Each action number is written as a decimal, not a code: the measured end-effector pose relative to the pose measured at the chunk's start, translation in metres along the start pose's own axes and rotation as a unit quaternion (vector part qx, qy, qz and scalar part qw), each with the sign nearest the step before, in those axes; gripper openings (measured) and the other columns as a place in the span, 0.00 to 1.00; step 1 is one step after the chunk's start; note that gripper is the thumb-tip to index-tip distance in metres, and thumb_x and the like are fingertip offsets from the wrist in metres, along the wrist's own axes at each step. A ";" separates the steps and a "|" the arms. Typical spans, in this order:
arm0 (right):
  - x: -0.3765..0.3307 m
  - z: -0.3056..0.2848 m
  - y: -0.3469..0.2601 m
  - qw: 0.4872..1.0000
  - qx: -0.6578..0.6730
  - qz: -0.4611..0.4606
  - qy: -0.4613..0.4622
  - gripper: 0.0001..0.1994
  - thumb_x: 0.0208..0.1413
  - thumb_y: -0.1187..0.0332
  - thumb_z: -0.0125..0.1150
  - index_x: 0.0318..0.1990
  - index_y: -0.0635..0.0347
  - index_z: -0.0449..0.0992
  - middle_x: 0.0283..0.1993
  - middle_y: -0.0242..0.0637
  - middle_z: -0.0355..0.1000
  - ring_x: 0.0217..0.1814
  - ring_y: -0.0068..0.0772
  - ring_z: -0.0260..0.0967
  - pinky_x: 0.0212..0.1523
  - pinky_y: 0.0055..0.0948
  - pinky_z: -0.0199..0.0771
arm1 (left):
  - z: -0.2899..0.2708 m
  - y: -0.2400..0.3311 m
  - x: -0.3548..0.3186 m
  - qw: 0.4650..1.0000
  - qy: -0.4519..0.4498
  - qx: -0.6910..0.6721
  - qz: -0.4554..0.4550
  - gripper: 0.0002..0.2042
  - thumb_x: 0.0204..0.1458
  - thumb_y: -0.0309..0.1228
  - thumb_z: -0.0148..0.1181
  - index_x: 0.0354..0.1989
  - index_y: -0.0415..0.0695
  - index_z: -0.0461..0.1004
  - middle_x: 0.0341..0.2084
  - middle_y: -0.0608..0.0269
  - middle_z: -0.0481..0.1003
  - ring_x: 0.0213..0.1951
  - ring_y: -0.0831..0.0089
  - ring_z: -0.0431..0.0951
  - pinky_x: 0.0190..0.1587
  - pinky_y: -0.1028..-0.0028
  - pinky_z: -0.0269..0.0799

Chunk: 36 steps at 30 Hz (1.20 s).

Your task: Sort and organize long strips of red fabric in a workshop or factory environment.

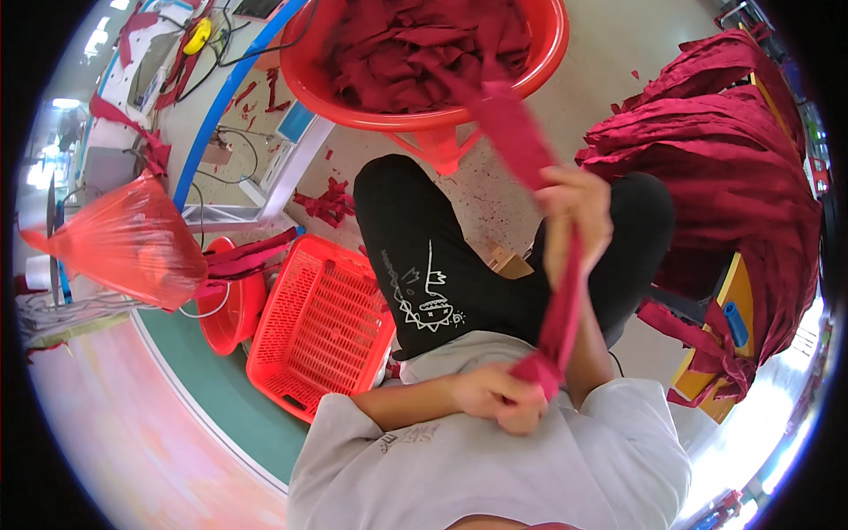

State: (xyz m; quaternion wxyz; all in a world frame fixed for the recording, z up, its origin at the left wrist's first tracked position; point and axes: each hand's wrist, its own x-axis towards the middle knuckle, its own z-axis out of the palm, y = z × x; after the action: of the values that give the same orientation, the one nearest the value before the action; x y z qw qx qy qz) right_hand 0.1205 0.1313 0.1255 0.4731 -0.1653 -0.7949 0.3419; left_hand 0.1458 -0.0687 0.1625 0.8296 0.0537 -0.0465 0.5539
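A long dark-red fabric strip [515,132] runs from the red basin [556,40] in front of me back toward my chest. Close to my chest, my left hand [501,397] is closed on the strip's near end, which looks folded or bunched there. Farther out, above my right thigh, my right hand [574,216] has its fingers wrapped round the same strip and is slightly blurred. Between the two hands the strip hangs as a narrow, twisted band. A heap of matching fabric [424,62] fills the basin.
At my left stand a red plastic basket [322,322], a small red bucket [231,309] and a translucent red bag [132,243]. Many fabric strips [707,168] drape over a yellow-edged rack [738,291] at my right. Scraps [327,203] lie on the floor.
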 end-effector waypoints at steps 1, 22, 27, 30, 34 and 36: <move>0.007 -0.014 -0.004 0.989 0.047 0.124 0.061 0.09 0.59 0.67 0.59 0.30 0.63 0.77 0.41 0.41 0.77 0.45 0.36 0.73 0.51 0.34 0.70 | 0.000 -0.007 0.005 0.997 -0.047 -0.037 -0.052 0.26 0.65 0.41 0.43 0.11 0.48 0.58 0.07 0.73 0.51 0.13 0.78 0.51 0.19 0.74 0.47; 0.003 -0.251 -0.054 0.627 -0.680 0.098 0.366 0.27 0.47 0.78 0.68 0.56 0.69 0.66 0.55 0.51 0.66 0.57 0.46 0.70 0.60 0.38 0.71 | -0.011 0.162 -0.215 0.763 0.195 0.108 0.606 0.20 0.68 0.37 0.36 0.19 0.49 0.56 0.10 0.74 0.46 0.13 0.80 0.41 0.18 0.75 0.40; 0.023 -0.300 -0.050 0.757 -0.271 0.083 0.589 0.21 0.61 0.69 0.46 0.57 0.75 0.65 0.56 0.51 0.68 0.60 0.46 0.67 0.61 0.39 0.68 | -0.063 0.182 -0.299 0.667 0.241 0.131 0.693 0.16 0.62 0.29 0.40 0.18 0.49 0.55 0.10 0.72 0.46 0.13 0.81 0.43 0.18 0.75 0.42; 0.022 -0.329 -0.045 0.745 -0.101 0.069 0.655 0.21 0.63 0.68 0.41 0.58 0.77 0.63 0.55 0.52 0.68 0.60 0.46 0.67 0.61 0.39 0.69 | -0.094 0.186 -0.366 0.581 0.311 0.033 0.752 0.15 0.55 0.27 0.43 0.16 0.50 0.53 0.10 0.71 0.46 0.13 0.79 0.43 0.19 0.76 0.42; 0.025 -0.332 -0.053 0.749 -0.116 0.023 0.652 0.21 0.61 0.68 0.45 0.57 0.77 0.63 0.53 0.52 0.69 0.57 0.47 0.68 0.57 0.40 0.71 | -0.095 0.196 -0.373 0.460 0.433 0.014 0.775 0.14 0.51 0.27 0.44 0.15 0.51 0.51 0.09 0.71 0.45 0.12 0.78 0.43 0.16 0.74 0.39; 0.023 -0.406 -0.037 0.764 -0.122 -0.001 0.633 0.21 0.60 0.66 0.48 0.55 0.76 0.64 0.50 0.52 0.69 0.53 0.47 0.70 0.54 0.41 0.73 | -0.093 0.198 -0.370 0.465 0.444 0.028 0.765 0.14 0.51 0.27 0.44 0.15 0.51 0.51 0.09 0.72 0.45 0.12 0.78 0.43 0.16 0.74 0.39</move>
State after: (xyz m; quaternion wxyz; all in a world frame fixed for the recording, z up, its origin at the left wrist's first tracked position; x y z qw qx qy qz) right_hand 0.4625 0.2757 0.2958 0.8450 -0.4003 -0.3496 0.0590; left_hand -0.1770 -0.3181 0.0272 -0.0184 -0.2336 0.3211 0.9176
